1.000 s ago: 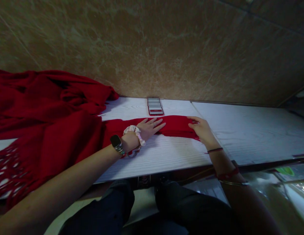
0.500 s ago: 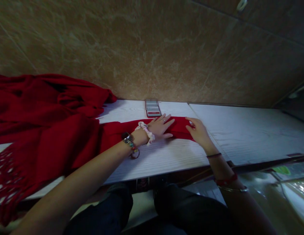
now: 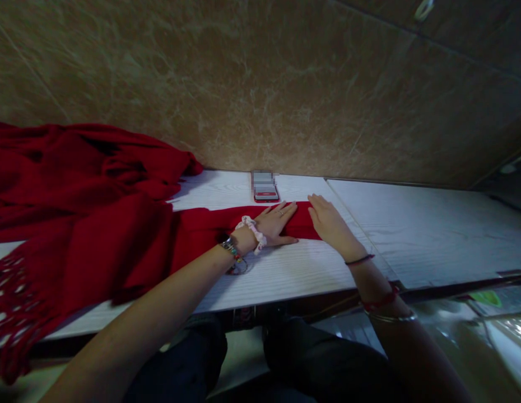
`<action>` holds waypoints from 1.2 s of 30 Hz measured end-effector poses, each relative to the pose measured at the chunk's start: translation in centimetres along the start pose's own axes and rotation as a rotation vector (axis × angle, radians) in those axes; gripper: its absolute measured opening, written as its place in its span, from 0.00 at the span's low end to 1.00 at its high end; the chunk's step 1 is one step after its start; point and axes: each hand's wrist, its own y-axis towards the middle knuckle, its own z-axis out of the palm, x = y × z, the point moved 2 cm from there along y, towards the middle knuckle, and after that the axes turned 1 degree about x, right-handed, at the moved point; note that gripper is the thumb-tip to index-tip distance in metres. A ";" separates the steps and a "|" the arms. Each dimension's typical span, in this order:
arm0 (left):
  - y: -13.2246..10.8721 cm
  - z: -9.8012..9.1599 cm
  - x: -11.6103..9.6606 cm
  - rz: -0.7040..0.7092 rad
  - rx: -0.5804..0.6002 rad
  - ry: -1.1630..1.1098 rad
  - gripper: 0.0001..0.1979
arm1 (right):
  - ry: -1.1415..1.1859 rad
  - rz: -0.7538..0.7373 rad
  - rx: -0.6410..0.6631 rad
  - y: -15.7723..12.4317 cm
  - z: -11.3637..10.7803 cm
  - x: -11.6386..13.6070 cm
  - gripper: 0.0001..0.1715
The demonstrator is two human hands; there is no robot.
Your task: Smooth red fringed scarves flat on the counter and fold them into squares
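A red fringed scarf (image 3: pixel 113 246) lies across the white wood-grain tabletop, bunched up on the left and narrowing to a flat, folded strip toward the middle. My left hand (image 3: pixel 274 225) rests palm down on that strip with its fingers stretched out, a ring on one of them. At the strip's right end, my right hand (image 3: pixel 330 224) lies over the cloth, fingers extended and close together, covering the edge. Neither hand grips anything that I can see. Just behind my left hand is a phone (image 3: pixel 266 196) in a red case, its screen lit and partly blurred.
A brown marbled wall (image 3: pixel 243 89) rises directly behind the white table (image 3: pixel 412 224), with a seam running across the top. The scarf's fringe (image 3: pixel 17 313) hangs over the front edge at the left. Below the edge are my legs (image 3: pixel 328 358).
My right hand has gone from curled, with thumb and finger apart at the strip's end, to laid flatter over it and slightly left. My left hand stays on the scarf, pressed flatter.
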 end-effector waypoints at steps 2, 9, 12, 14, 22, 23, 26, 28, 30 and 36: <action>-0.2 0.2 0.2 -0.047 0.005 0.008 0.45 | -0.058 0.016 0.088 -0.2 0.8 -0.1 0.25; -0.2 0.0 -1.6 -0.044 0.070 0.068 0.39 | -0.104 -0.021 0.177 -1.9 1.3 -3.6 0.27; -0.9 -0.9 -2.2 -0.107 0.122 0.154 0.36 | -0.148 -0.053 0.242 -1.7 0.2 -5.9 0.27; -2.0 -1.7 -2.1 -0.174 0.159 0.203 0.34 | -0.214 -0.059 0.249 -1.2 -0.7 -6.6 0.26; -9.1 -4.6 -0.4 -0.350 0.188 0.321 0.37 | -0.033 -0.252 0.114 0.5 0.0 1.8 0.25; -10.1 -4.7 -0.2 -0.385 0.178 0.318 0.37 | -0.017 -0.304 0.139 0.4 0.8 3.2 0.25; -13.7 -4.4 1.0 -0.489 0.116 0.324 0.36 | 0.011 -0.428 0.207 -0.7 2.9 5.9 0.26; -16.3 -4.0 2.5 -0.560 0.050 0.348 0.36 | 0.028 -0.452 0.224 -1.4 3.8 6.2 0.27; -18.7 -3.5 4.4 -0.593 0.021 0.344 0.35 | 0.041 -0.435 0.229 -1.8 4.1 5.9 0.27; -23.6 -4.5 10.9 -0.525 -0.019 0.418 0.26 | 0.042 -0.363 0.236 -2.1 4.0 5.0 0.26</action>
